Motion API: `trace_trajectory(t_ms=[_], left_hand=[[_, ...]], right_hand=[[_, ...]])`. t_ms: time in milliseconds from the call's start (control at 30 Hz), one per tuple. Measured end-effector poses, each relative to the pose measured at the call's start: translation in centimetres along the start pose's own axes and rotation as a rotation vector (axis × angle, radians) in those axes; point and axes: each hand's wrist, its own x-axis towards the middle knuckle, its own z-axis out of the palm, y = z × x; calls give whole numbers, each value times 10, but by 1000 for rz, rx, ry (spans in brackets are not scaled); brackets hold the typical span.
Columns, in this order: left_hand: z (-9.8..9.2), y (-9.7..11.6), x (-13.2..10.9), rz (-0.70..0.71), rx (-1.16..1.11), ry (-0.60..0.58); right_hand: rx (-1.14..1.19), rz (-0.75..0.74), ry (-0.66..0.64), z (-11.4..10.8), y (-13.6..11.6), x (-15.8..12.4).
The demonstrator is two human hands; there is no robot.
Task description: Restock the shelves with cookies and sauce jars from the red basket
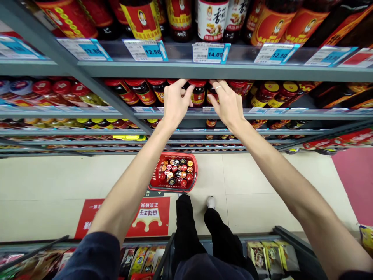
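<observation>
Both of my hands reach to the second shelf, in among dark sauce jars with red lids and red-yellow labels. My left hand (177, 100) is at the row's front, thumb apart from the fingers, beside a red-lidded sauce jar (198, 93) that stands between my hands. My right hand (227, 102), with a ring on one finger, has its fingers stretched over the jar tops and its thumb apart. Behind that hand a jar is partly covered, and some fingertips are hidden near the upper shelf's edge. No jar is visibly lifted.
Above my hands runs the upper shelf edge (204, 71), with price tags and larger jars over it. On the floor sits a red shopping basket (196, 171) filled with several jars, close to my feet. Packaged goods (274, 258) line a shelf behind me.
</observation>
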Motion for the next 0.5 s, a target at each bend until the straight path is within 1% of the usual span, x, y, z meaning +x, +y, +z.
trace_trajectory(t_ms=[67,133,200,233,300,367,433,500], left_hand=[[-4,4,-5,-2,14,14],[-3,7,-17,-23,16,54],[3,9,-34,-60,45,83],[8,8,-42,-77,73,69],[20,6,-56,-97,124,-3],[32,1,-61,-110,125,-58],[41,-6,-59,-130,103,-52],[48,-12,-53,-144,117,-44]], right_hand=[[15,-1,13,0,-5,-1],[20,-22,24,1,-8,-9],[18,-56,11,5,-5,-22],[16,-60,-2,7,-1,-30],[14,-4,-17,15,11,-44],[14,107,-9,23,26,-50],[14,194,-1,29,39,-51],[16,222,-12,33,47,-47]])
